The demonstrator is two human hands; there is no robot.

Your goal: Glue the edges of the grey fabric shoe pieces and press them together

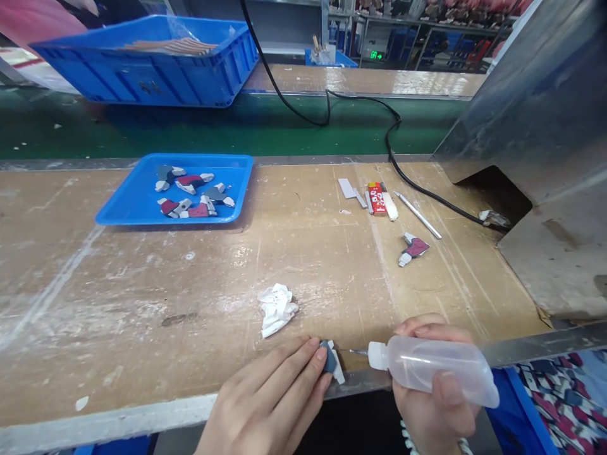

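Observation:
At the table's near edge my left hand (272,404) presses its fingertips on a small blue and white piece (332,362). My right hand (434,385) grips a clear squeeze bottle (434,368) lying sideways, its thin metal nozzle pointing left at the piece, a short gap away. A crumpled white tissue (276,308) lies just beyond my left hand. One maroon and white piece (413,248) lies alone further back on the right.
A shallow blue tray (142,196) with several similar pieces sits at the back left. A red box (377,198), white strips and a silver pen (417,215) lie at the back right. A black cable (403,177) runs into a metal housing (535,145). A blue crate (152,76) stands beyond.

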